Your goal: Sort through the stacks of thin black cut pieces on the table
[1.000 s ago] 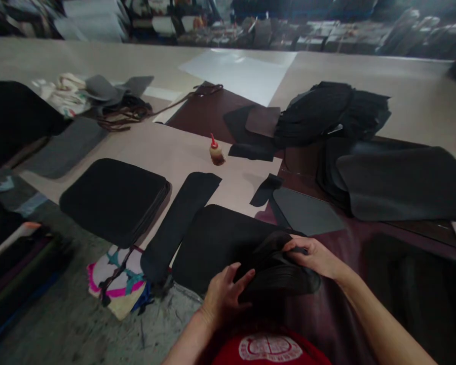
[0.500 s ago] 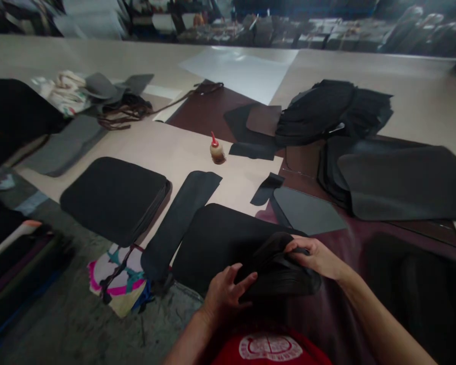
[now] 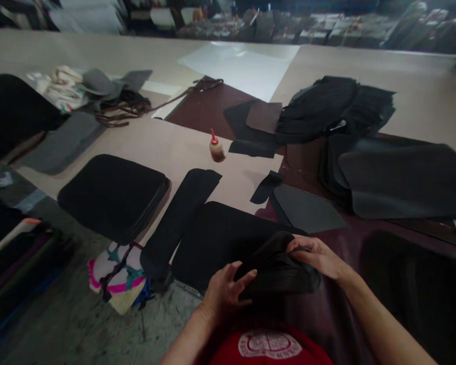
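Observation:
Close to my body, a black folded piece of leather-like material [image 3: 285, 274] is bent over on itself, its layered edge towards me. My right hand [image 3: 317, 256] is closed, pinching its upper right edge between thumb and fingers. At its left end, my left hand [image 3: 230, 289] is curled around the material, fingers partly hidden in the dark folds. Beneath and beyond lies a flat black panel with rounded corners [image 3: 216, 238]. Beside that panel are a long black strip [image 3: 186, 213] and a grey panel [image 3: 307, 208].
A small glue bottle with a red nozzle [image 3: 216, 148] stands mid-table. Stacked black panels lie left [image 3: 114, 195] and right [image 3: 406, 177]. A heap of black pieces [image 3: 327, 109] sits behind. Brown cords [image 3: 125, 106] tangle at back left; a colourful cloth bundle [image 3: 117, 276] is below the table edge.
Both hands keep their places on the black folded piece; the right fingers have shifted very slightly. The view has tilted a little, and nothing else has visibly moved.

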Action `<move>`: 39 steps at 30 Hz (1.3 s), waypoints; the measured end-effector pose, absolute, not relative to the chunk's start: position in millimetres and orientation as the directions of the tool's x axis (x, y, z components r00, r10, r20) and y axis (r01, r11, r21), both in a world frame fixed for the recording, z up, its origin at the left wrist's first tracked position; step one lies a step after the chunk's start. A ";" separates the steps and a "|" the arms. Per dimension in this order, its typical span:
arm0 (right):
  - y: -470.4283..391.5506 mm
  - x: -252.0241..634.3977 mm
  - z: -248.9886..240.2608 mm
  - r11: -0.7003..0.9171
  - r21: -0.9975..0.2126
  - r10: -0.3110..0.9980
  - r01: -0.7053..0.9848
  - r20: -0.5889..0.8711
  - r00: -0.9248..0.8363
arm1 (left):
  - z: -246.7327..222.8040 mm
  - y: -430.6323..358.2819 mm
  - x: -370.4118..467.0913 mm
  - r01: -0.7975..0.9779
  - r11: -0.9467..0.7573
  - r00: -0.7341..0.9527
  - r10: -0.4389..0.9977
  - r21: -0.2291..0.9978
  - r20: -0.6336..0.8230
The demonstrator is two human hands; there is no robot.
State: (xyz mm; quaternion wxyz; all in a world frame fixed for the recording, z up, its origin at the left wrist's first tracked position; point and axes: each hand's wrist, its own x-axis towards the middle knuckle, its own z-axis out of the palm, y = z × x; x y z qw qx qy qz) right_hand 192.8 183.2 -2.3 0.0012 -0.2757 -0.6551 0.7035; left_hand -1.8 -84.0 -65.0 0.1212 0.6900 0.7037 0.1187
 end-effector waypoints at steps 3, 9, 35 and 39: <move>182.7 191.5 -0.2 -0.134 -0.920 0.368 0.369 -0.392 -0.843 | -66.5 -84.5 -2.3 0.940 0.023 -0.014 0.999 0.340 -0.030; 182.3 190.6 2.0 -0.092 -0.926 0.358 0.367 -0.375 -0.855 | -65.8 -84.0 -2.2 0.940 0.035 -0.021 0.999 0.339 -0.044; 188.0 171.5 -24.7 0.220 -0.915 0.393 0.338 -0.234 -0.889 | -55.6 -77.4 -2.4 0.899 0.166 -0.078 0.971 0.405 -0.226; 186.7 170.4 -30.2 0.264 -0.897 0.396 0.354 -0.234 -0.888 | -55.3 -78.3 -2.3 0.932 0.100 -0.056 0.989 0.350 -0.134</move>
